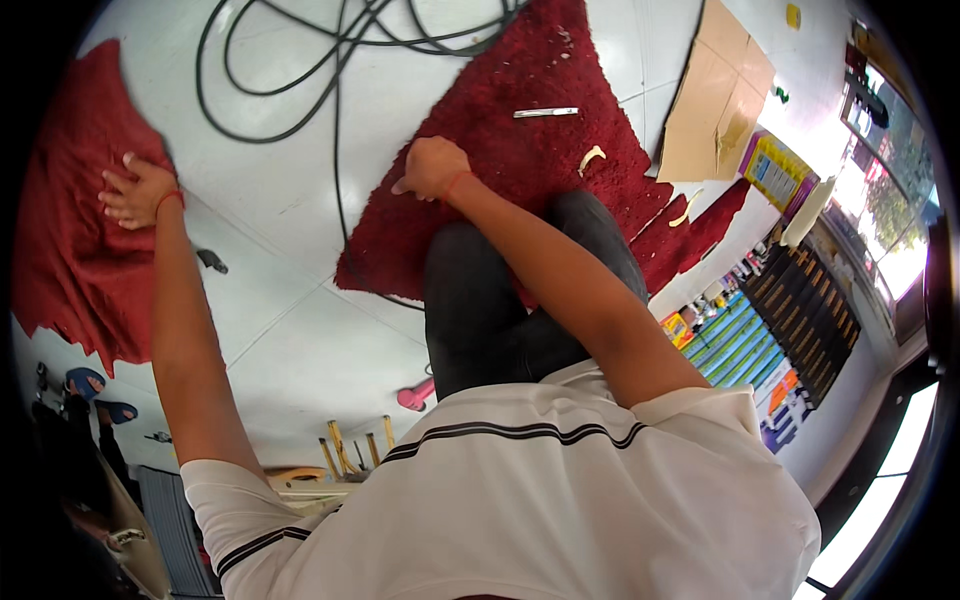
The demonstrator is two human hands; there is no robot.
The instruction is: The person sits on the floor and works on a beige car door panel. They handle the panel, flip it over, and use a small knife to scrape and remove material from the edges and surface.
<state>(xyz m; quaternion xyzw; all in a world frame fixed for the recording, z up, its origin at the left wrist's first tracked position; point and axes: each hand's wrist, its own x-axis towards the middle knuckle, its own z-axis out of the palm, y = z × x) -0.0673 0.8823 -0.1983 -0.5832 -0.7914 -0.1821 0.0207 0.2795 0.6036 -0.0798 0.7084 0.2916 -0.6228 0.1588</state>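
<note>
Fingers (118, 190) of the left hand (150, 192) are spread apart, palm down on a wrinkled red cloth (75, 260), near its right edge; that cloth's lower edge is ragged, and its left side runs close to the dark rim. Rightward lies open white tiled floor (265, 235), broken by a small dark object (212, 261) beside the left forearm and, higher up, loops of black cable (275, 92). One strand drops along the left edge of a red shaggy carpet (500, 130) and seems to pass under its lower corner. At that edge the right hand (435, 168) is curled, fingers folded in; whether carpet is pinched inside, I cannot tell, since the back of the hand hides it. Farther right on the pile are a slim silvery tool (545, 113) and a curved cream strip (592, 158). Dark-trousered knees (470, 300) cover the carpet's lower part, and the frame cuts off its top. Bare floor separates most of its right edge from flat cardboard (705, 110).
</note>
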